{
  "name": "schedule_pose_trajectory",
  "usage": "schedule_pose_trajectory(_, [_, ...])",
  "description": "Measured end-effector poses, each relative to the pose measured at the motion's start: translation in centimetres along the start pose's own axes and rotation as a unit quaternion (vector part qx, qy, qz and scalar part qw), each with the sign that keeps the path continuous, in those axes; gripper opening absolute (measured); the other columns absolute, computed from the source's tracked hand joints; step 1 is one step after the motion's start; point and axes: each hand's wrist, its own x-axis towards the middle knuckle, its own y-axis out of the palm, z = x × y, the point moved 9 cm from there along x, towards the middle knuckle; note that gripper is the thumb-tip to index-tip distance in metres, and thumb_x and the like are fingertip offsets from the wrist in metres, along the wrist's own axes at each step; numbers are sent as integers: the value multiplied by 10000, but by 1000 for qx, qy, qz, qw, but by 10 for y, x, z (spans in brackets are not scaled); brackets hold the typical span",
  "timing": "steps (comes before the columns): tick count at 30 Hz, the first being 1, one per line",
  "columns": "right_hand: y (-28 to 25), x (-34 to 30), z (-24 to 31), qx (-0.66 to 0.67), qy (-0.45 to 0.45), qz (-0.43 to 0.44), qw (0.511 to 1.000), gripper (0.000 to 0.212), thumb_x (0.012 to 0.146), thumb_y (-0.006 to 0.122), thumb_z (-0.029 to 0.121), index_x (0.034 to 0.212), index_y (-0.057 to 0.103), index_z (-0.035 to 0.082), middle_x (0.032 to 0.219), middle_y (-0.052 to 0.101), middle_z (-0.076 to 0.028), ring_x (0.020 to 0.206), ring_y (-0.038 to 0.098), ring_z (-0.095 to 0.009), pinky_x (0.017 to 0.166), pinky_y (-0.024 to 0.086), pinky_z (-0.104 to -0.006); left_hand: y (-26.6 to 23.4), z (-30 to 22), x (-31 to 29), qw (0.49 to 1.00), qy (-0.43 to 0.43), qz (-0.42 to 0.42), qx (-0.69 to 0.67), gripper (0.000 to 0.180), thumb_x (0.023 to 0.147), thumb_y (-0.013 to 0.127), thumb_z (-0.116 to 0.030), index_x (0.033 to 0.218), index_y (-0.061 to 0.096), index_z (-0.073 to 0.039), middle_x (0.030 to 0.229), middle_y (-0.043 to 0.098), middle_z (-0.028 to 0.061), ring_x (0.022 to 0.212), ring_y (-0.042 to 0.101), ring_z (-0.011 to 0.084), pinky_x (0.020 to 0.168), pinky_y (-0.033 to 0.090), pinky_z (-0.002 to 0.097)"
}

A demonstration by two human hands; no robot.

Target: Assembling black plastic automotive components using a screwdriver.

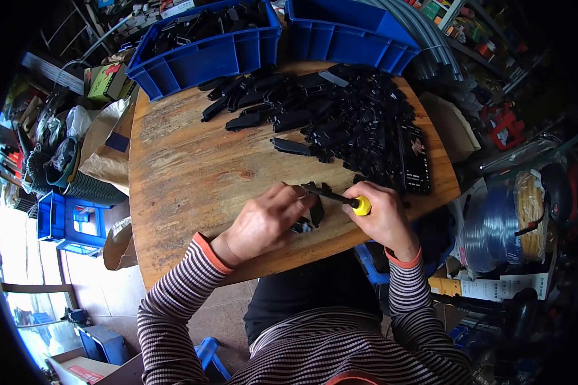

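Observation:
Near the front edge of the wooden table (192,167), my left hand (263,221) is closed with its fingertips on a small black plastic part (317,210). My right hand (382,215) grips a tool with a yellow handle (362,205). Its narrow dark shaft points left across the part toward my left fingertips; the kind of tip cannot be made out. Beneath the hands lie small dark pieces, partly hidden by my left fingers. Beyond them spreads a large heap of black plastic parts (347,122), some long and flat, others small.
A phone (415,160) with a lit screen lies at the table's right edge. Along the far edge stand a blue bin (205,62) holding black parts and another blue bin (347,46). Coiled tubing (494,221) stands on the right; a paper bag (103,154) is on the left.

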Motion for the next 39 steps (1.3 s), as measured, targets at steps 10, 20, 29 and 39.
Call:
schedule_pose_trajectory(10, [12,6,8,7,-34,-9,999,189,750,717,0,910,619,22,854,674,-112,761,679,-279,649,524,-333,21,-18,0,994,62,63,72,466,698,659,-51,1157,583,-35,1075,548,118,933,593,262,788,539,340])
schedule_pose_trajectory(20, [8,5,7,4,1,-5,1000,168,757,714,8,885,607,22,818,662,-124,749,673,-291,633,506,-328,19,-19,-1,992,51,56,99,372,725,642,-67,1088,564,-39,1026,536,112,927,596,254,773,542,336])
schedule_pose_trajectory(29, [9,7,8,7,0,-22,1000,165,760,710,4,889,609,24,819,662,-125,745,671,-292,630,503,-326,30,-21,4,983,77,35,164,283,779,590,-97,1054,555,-40,984,539,97,915,596,231,749,532,302])
schedule_pose_trajectory(39, [18,22,12,-17,-56,-58,997,188,726,689,-33,883,619,41,804,657,-112,740,654,-313,621,503,-344,23,-43,-3,972,145,-17,183,299,783,585,-112,1066,592,-15,1123,590,127,1034,602,245,849,504,324])
